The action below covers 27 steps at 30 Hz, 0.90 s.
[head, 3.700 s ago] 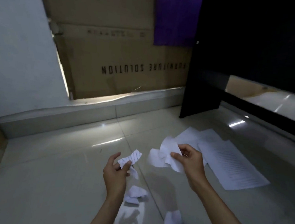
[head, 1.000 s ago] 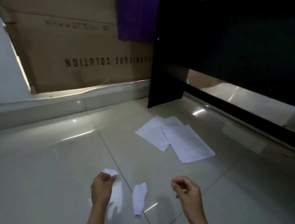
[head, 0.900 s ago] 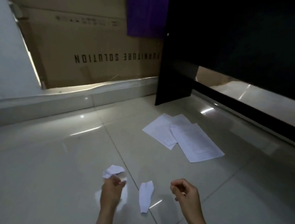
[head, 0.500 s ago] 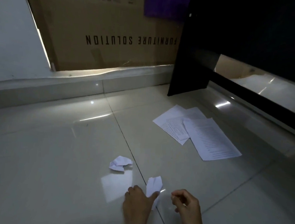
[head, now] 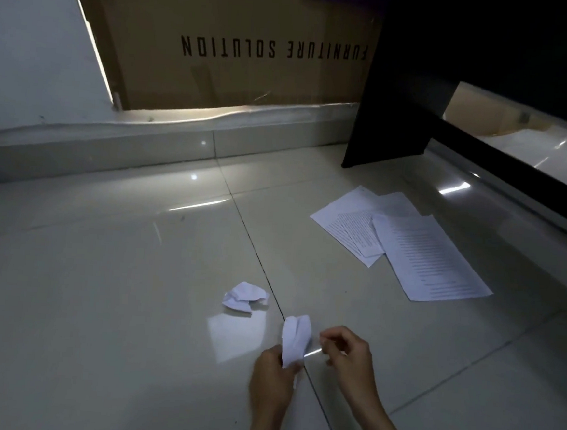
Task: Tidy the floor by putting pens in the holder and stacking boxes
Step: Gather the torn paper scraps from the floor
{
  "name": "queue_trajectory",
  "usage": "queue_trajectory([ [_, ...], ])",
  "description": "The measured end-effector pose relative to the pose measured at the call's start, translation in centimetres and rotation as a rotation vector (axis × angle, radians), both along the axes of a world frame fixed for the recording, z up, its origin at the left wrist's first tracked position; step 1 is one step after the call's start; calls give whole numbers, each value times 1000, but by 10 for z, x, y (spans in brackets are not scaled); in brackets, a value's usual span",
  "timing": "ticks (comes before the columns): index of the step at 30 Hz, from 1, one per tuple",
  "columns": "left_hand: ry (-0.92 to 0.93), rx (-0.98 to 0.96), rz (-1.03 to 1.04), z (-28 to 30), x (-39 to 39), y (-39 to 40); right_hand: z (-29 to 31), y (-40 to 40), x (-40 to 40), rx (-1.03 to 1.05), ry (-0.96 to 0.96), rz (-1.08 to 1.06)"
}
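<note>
My left hand (head: pixel 272 380) pinches a folded scrap of white paper (head: pixel 295 338) and holds it just above the tiled floor. My right hand (head: pixel 348 359) hovers right beside the scrap with its fingers curled in and nothing in them. A second crumpled paper scrap (head: pixel 245 296) lies on the floor a little to the left and beyond. No pens, pen holder or small boxes show in the head view.
Several printed sheets (head: pixel 405 244) lie spread on the floor to the right. A black desk panel (head: pixel 403 98) stands behind them. A large cardboard box (head: pixel 241 45) leans on the back wall above a low tiled ledge (head: pixel 111 147).
My left hand dropped the crumpled scrap on the floor, moved right and picked up the folded scrap. The view tilted down and drifted. My right hand stayed close by.
</note>
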<state>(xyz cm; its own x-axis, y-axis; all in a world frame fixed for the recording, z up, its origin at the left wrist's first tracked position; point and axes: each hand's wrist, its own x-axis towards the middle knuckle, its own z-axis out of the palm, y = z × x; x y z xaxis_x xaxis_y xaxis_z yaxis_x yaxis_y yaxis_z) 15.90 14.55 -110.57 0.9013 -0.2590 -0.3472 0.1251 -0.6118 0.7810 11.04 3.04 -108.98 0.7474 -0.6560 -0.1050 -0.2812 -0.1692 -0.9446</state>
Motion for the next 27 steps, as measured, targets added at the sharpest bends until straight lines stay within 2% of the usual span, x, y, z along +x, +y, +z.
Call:
queue_trajectory([
  [3, -8, -254, 151, 6, 5, 11, 0, 7, 22, -25, -3, 45],
  [7, -40, -365, 353, 5, 16, 31, -7, 20, 53, -103, -21, 45],
  [10, -84, -367, 505, -1, 30, 48, -9, 33, 75, -176, -27, 97],
  [14, -92, -377, 624, 0, 42, 64, -9, 52, 102, -389, -27, 276],
  [20, -77, -345, 701, 13, 45, 78, -24, 70, 140, -777, 323, 652],
  [27, -76, -318, 742, 8, 51, 89, -22, 82, 137, -1135, 377, 642],
])
